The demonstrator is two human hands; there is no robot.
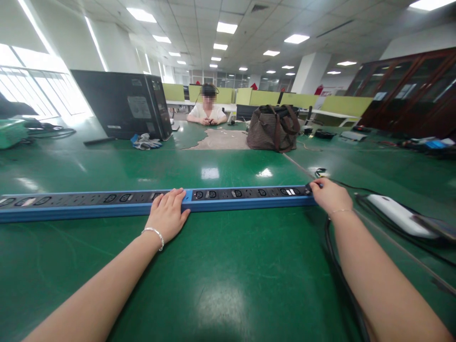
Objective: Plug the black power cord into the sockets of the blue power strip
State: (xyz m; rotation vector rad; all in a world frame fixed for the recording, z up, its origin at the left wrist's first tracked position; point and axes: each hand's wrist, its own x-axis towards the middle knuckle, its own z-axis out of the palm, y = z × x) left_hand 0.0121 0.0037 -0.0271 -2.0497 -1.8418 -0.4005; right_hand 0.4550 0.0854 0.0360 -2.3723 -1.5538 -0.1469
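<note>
A long blue power strip (228,203) with a black face and several sockets lies across the green table. My left hand (168,213) rests on it near the middle, palm down with fingers stretched out over its top. At the strip's right end, my right hand (329,195) is closed, thumb and fingers pinching a black plug (308,189) against the socket face. Whether the plug sits in a socket cannot be made out. A thick black cable (333,251) runs down from beneath the right hand, past the forearm.
A white device (399,216) with dark cords lies to the right. Farther back stand a black computer case (124,104), gloves (146,141) and a brown bag (272,128). Another person (206,113) sits at the far side, hands together on a small dark object.
</note>
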